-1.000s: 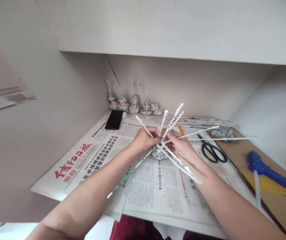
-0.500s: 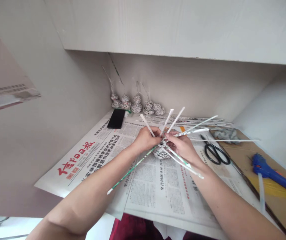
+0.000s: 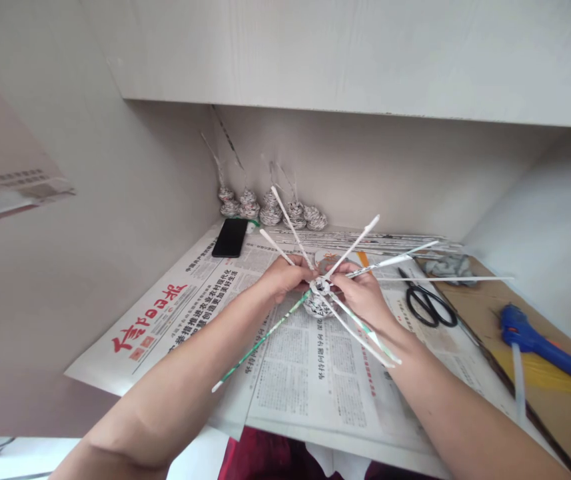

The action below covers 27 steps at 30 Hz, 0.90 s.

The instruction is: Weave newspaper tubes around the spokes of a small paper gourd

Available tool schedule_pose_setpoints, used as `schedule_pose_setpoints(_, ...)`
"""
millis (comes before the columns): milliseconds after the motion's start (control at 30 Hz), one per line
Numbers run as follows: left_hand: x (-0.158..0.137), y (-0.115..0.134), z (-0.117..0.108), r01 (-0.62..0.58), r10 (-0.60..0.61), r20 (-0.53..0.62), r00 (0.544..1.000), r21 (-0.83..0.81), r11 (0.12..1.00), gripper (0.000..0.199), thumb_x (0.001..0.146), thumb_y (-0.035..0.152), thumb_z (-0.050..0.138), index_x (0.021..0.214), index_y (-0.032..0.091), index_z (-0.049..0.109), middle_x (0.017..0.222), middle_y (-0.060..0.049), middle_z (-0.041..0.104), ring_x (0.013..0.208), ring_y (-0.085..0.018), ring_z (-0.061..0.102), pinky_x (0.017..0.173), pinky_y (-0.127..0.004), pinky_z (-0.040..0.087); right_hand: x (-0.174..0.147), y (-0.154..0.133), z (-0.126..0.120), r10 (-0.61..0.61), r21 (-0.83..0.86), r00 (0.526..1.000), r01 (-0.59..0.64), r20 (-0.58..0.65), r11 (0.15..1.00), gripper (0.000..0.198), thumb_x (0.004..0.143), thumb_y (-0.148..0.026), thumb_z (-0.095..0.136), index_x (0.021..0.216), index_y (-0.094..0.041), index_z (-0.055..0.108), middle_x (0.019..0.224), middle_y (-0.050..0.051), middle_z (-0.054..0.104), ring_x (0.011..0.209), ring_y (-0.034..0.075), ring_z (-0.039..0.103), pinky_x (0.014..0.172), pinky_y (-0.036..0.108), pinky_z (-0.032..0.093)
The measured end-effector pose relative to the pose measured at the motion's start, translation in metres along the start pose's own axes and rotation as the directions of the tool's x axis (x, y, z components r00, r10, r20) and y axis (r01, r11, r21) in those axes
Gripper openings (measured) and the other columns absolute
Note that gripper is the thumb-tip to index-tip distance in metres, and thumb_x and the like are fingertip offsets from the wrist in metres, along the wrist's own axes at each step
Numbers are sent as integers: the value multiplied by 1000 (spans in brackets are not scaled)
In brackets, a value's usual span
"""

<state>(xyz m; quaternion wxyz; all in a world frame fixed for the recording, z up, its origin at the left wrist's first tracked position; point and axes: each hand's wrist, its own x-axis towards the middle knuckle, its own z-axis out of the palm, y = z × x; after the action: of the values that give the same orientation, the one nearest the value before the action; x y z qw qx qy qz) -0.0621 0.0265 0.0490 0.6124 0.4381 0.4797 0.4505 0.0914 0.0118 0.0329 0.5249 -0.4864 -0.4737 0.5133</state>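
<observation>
Between my hands is a small round piece woven from rolled newspaper (image 3: 319,307), with a ring-like opening on top and several rolled-paper strips fanning out from it. My left hand (image 3: 285,277) pinches a white paper strip (image 3: 290,223) at its base, on the piece's left side. On the right, my right hand (image 3: 360,290) has its fingers closed around the bases of paper strips beside the opening. A green-and-white strip (image 3: 260,341) slants toward me past my left wrist. Other strips cross over my right wrist. My fingertips partly hide the weave.
Newspaper sheets (image 3: 290,380) cover the table. Woven gourd shapes (image 3: 270,210) line the back wall near a black phone (image 3: 230,238). Loose paper rods (image 3: 365,240) lie behind my hands. Black scissors (image 3: 430,308), cardboard (image 3: 555,413) and a blue glue gun (image 3: 530,337) are at right.
A white strip that stood upright over the piece has swung left, with my left hand now at its base. My hands have parted slightly, showing more of the ring-like opening.
</observation>
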Motion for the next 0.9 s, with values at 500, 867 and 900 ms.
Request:
schedule_pose_setpoints(500, 2, -11, 4, -173, 171, 45, 984, 48, 984, 24, 54, 11, 78, 77, 9, 72, 63, -3, 68, 55, -11, 59, 58, -24, 48, -5, -6, 5, -37, 63, 999, 37, -1, 997, 27, 60, -26, 75, 84, -18, 64, 70, 0, 67, 52, 14, 58, 46, 26, 44)
schedule_pose_setpoints(867, 6, -15, 4, -210, 208, 25, 978, 79, 975, 22, 57, 14, 77, 78, 9, 74, 69, -5, 71, 60, -12, 61, 63, -25, 49, -8, -7, 5, -150, -106, 987, 144, -51, 984, 24, 66, -23, 69, 89, -19, 65, 73, 0, 68, 61, 15, 61, 57, 26, 47)
schedule_pose_setpoints(900, 6, -15, 3, -216, 215, 20, 976, 86, 973, 20, 58, 16, 77, 76, 10, 73, 67, -5, 70, 59, -12, 60, 62, -24, 48, -8, -7, 6, -161, -134, 985, 153, -56, 979, 24, 66, -23, 69, 89, -19, 65, 73, 0, 67, 61, 15, 60, 57, 26, 46)
